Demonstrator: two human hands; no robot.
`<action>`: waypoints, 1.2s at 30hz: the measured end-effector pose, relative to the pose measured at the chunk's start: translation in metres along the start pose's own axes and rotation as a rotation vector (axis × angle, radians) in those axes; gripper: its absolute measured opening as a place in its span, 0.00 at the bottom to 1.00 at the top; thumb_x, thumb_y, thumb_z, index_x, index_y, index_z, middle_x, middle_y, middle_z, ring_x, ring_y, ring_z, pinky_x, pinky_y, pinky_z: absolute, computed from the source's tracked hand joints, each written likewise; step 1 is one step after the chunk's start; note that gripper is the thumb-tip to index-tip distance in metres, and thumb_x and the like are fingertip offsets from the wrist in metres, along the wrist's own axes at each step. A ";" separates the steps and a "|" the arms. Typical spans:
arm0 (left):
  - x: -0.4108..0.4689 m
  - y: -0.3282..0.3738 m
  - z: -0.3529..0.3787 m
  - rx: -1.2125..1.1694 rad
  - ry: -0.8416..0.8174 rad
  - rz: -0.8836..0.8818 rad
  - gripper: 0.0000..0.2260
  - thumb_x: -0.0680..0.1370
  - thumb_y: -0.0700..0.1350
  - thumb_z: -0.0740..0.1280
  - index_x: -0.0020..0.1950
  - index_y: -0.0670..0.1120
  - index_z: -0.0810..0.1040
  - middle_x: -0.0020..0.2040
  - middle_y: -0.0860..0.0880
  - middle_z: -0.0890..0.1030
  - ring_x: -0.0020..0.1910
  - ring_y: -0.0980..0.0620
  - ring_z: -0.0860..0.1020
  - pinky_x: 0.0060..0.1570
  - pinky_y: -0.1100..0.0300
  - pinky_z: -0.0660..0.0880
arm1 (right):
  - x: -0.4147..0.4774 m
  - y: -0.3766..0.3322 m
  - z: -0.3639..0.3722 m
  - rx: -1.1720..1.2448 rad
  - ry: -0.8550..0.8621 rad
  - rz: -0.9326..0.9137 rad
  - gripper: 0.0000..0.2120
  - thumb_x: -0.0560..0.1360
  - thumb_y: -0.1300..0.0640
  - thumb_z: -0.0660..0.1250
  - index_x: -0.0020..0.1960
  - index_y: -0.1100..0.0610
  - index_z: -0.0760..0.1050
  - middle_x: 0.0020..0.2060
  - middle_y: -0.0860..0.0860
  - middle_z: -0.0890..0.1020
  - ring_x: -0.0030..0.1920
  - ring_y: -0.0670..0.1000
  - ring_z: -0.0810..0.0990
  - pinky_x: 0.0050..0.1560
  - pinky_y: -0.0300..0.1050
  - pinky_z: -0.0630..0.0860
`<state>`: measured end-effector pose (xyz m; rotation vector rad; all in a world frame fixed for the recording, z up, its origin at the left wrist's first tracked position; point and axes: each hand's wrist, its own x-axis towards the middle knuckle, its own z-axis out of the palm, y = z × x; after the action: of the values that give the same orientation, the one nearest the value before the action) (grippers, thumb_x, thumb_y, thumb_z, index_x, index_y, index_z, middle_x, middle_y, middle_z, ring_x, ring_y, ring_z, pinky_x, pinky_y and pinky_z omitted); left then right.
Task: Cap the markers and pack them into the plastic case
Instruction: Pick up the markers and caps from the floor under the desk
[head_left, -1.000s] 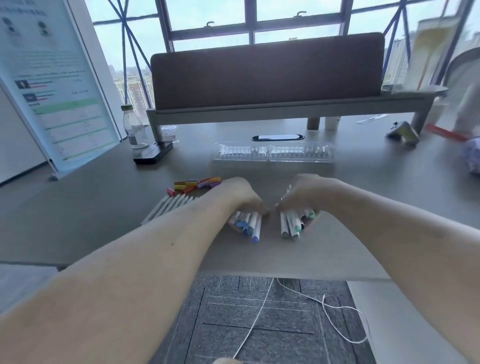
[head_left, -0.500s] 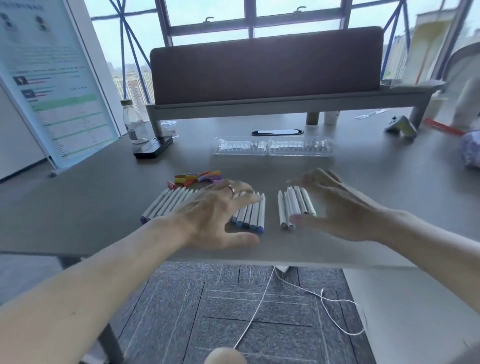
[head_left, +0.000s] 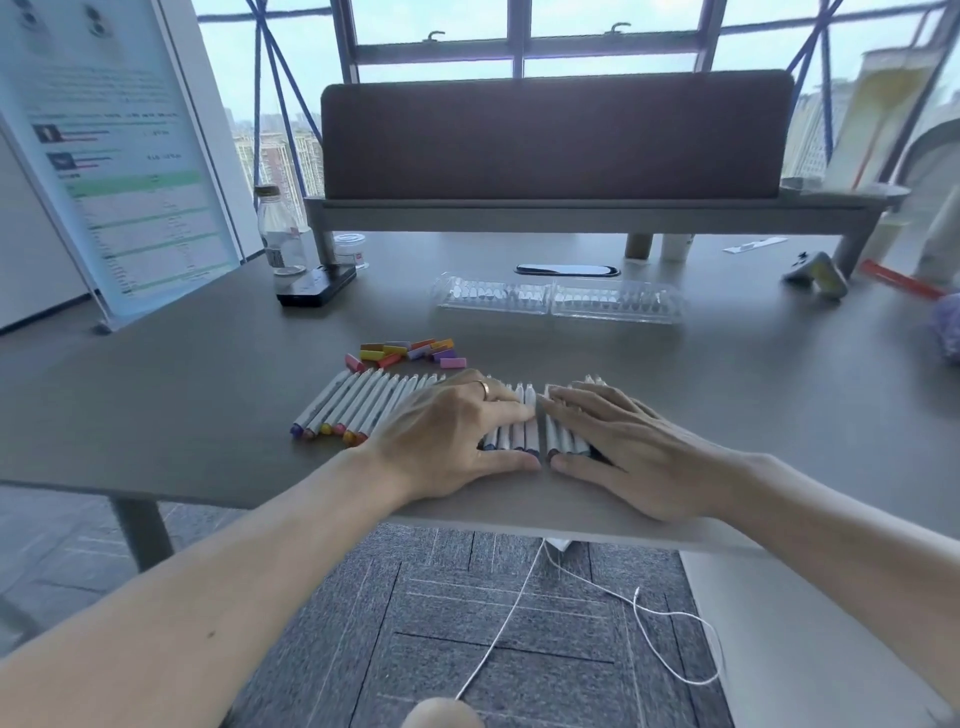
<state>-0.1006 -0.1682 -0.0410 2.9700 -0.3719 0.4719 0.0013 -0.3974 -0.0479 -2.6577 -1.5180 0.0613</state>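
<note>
Several white markers (head_left: 358, 408) lie side by side in a row near the front edge of the grey table (head_left: 208, 374). My left hand (head_left: 457, 436) lies flat on the middle of the row, fingers straight. My right hand (head_left: 618, 441) lies flat on the right end of the row, fingertips almost meeting the left hand's. A heap of loose coloured caps (head_left: 410, 353) sits just behind the row. The clear plastic case (head_left: 558, 301) lies open farther back, apart from both hands.
A black box (head_left: 317, 286), a clear bottle (head_left: 278, 239) and a small jar (head_left: 350, 252) stand at the back left beside a leaning poster board (head_left: 114, 156). A raised shelf (head_left: 571, 208) spans the back. A white cable (head_left: 597, 587) hangs below the table edge.
Both hands went from curled over two marker bunches to spread open, then came down flat on the markers, which now lie in one even row.
</note>
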 end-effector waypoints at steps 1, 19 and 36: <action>-0.001 0.000 0.000 0.002 0.005 -0.007 0.32 0.75 0.72 0.62 0.72 0.55 0.77 0.69 0.55 0.78 0.67 0.55 0.74 0.66 0.52 0.73 | 0.001 -0.003 0.000 -0.002 0.043 -0.021 0.41 0.76 0.26 0.38 0.83 0.44 0.46 0.82 0.42 0.51 0.81 0.44 0.44 0.81 0.48 0.47; 0.004 -0.003 0.001 0.010 -0.027 0.009 0.37 0.75 0.74 0.59 0.78 0.53 0.70 0.75 0.55 0.73 0.71 0.54 0.73 0.67 0.54 0.72 | -0.006 0.015 -0.008 0.072 0.345 -0.106 0.36 0.70 0.29 0.66 0.69 0.51 0.78 0.54 0.42 0.75 0.54 0.40 0.71 0.60 0.29 0.63; 0.004 -0.003 0.004 -0.042 -0.053 -0.040 0.36 0.75 0.74 0.60 0.77 0.56 0.71 0.76 0.58 0.72 0.70 0.53 0.75 0.68 0.53 0.72 | -0.017 0.023 -0.001 0.123 0.492 -0.136 0.23 0.72 0.37 0.71 0.57 0.53 0.85 0.52 0.43 0.83 0.49 0.36 0.75 0.58 0.36 0.75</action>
<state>-0.0954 -0.1671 -0.0443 2.9482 -0.3224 0.3776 0.0125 -0.4235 -0.0493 -2.2393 -1.4600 -0.4562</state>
